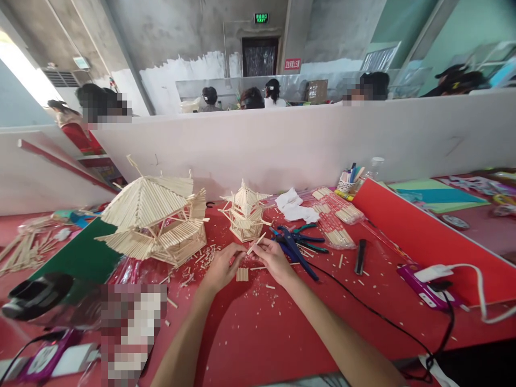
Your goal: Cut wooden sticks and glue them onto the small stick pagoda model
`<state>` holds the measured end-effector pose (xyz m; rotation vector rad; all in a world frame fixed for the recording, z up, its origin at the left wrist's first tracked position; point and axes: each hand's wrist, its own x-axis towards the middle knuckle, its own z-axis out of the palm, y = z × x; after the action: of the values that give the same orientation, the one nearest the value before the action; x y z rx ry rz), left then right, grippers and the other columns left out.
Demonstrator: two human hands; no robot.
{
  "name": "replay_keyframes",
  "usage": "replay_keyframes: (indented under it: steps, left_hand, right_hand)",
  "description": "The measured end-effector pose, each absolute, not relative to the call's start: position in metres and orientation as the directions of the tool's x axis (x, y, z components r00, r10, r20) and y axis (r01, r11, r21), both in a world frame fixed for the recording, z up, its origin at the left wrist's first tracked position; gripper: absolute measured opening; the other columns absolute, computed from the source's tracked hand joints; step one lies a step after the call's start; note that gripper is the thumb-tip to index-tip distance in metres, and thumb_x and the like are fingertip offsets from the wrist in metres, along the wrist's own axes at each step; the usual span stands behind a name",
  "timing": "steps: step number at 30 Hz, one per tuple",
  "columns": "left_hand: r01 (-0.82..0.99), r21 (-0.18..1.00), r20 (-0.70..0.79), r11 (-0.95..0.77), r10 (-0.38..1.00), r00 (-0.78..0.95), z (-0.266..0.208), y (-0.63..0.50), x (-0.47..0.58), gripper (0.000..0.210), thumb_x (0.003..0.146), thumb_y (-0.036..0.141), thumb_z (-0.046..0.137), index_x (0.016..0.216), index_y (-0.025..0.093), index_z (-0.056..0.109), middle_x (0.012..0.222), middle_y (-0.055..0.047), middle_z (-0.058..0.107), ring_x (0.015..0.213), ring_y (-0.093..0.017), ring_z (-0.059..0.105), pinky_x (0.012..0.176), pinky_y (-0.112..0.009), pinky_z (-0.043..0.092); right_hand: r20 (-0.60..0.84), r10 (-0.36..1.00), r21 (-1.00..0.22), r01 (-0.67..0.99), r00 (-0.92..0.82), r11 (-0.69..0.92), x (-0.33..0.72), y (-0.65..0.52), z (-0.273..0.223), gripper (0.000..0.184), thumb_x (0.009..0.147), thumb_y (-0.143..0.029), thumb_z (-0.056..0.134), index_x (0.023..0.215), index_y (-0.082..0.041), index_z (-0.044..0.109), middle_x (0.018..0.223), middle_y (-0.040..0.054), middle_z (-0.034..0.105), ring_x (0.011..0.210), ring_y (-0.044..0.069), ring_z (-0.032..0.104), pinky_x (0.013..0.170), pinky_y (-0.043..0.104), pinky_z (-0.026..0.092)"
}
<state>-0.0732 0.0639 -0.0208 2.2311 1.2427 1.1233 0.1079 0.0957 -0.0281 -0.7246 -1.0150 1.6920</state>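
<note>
Between my two hands is a short, pale wooden stick (pixel 256 243), pinched in the fingers and tilted up to the right. My left hand (pixel 226 264) is closed at its lower end; my right hand (pixel 276 260) grips it from the other side. Below them a small panel of sticks laid side by side (pixel 242 274) lies on the red table (pixel 258 344). Just behind the hands stands a small stick-built pavilion (pixel 244 212). A larger stick pavilion (pixel 157 220) with a wide slatted roof is to the left. Blue-handled pliers (pixel 296 244) lie right of my right hand.
Packs of sticks (pixel 334 226), crumpled tissue (pixel 294 205) and a dark flashlight-like cylinder (pixel 360 257) are at right. A black cable (pixel 363 295) crosses to a purple power strip (pixel 427 287). Red board (pixel 435 242) and green board (pixel 76 258) flank the table; a white partition (pixel 282 142) closes the back.
</note>
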Motion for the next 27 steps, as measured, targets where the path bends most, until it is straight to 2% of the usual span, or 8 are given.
replay_keyframes:
  steps: [4, 8, 16, 21, 27]
  left_hand:
    - [0.639, 0.477, 0.518, -0.604, 0.780, 0.351, -0.0192, 0.0601, -0.0728, 0.015, 0.101, 0.023, 0.045, 0.103, 0.020, 0.059, 0.093, -0.005, 0.067, 0.083, -0.015, 0.064, 0.077, -0.027, 0.050]
    - [0.660, 0.419, 0.551, -0.623, 0.752, 0.360, -0.0186, 0.0600, -0.0716, 0.010, 0.099, 0.020, 0.046, 0.098, 0.020, 0.056, 0.089, -0.003, 0.065, 0.078, -0.014, 0.063, 0.072, -0.024, 0.048]
    - [0.654, 0.455, 0.511, -0.604, 0.779, 0.363, -0.0240, 0.0633, -0.0724, 0.009, 0.097, 0.019, 0.047, 0.098, 0.020, 0.056, 0.088, -0.001, 0.063, 0.074, -0.012, 0.060, 0.068, -0.022, 0.046]
    - [0.676, 0.478, 0.500, -0.562, 0.806, 0.316, -0.0210, 0.0640, -0.0752, 0.011, 0.099, 0.020, 0.044, 0.101, 0.020, 0.056, 0.092, -0.002, 0.063, 0.079, -0.013, 0.061, 0.074, -0.025, 0.047]
    - [0.647, 0.485, 0.498, -0.589, 0.794, 0.350, -0.0165, 0.0606, -0.0735, 0.012, 0.100, 0.022, 0.047, 0.106, 0.020, 0.057, 0.092, -0.002, 0.065, 0.082, -0.014, 0.062, 0.076, -0.026, 0.047]
  right_hand:
    - [-0.002, 0.952, -0.877, -0.457, -0.307, -0.150, 0.1089, 0.0920, -0.0284, 0.035, 0.066, -0.043, 0.088, 0.082, -0.019, 0.068, 0.071, 0.0000, 0.069, 0.065, 0.014, 0.064, 0.068, 0.028, 0.054]
    - [-0.028, 0.952, -0.865, -0.469, -0.306, -0.176, 0.1089, 0.0913, -0.0321, 0.035, 0.066, -0.042, 0.088, 0.082, -0.019, 0.068, 0.073, 0.0007, 0.070, 0.067, 0.014, 0.066, 0.069, 0.028, 0.055]
    - [-0.042, 0.939, -0.861, -0.465, -0.341, -0.207, 0.1085, 0.0907, -0.0351, 0.037, 0.064, -0.043, 0.089, 0.084, -0.019, 0.069, 0.077, 0.0019, 0.073, 0.072, 0.016, 0.068, 0.075, 0.031, 0.056]
    - [-0.011, 0.936, -0.848, -0.492, -0.351, -0.195, 0.1107, 0.0908, -0.0327, 0.032, 0.068, -0.040, 0.088, 0.085, -0.019, 0.070, 0.077, 0.0018, 0.073, 0.068, 0.014, 0.066, 0.071, 0.028, 0.054]
    - [0.000, 0.935, -0.831, -0.520, -0.355, -0.197, 0.1114, 0.0911, -0.0316, 0.029, 0.069, -0.037, 0.087, 0.084, -0.019, 0.071, 0.076, 0.0007, 0.072, 0.067, 0.012, 0.065, 0.070, 0.026, 0.053]
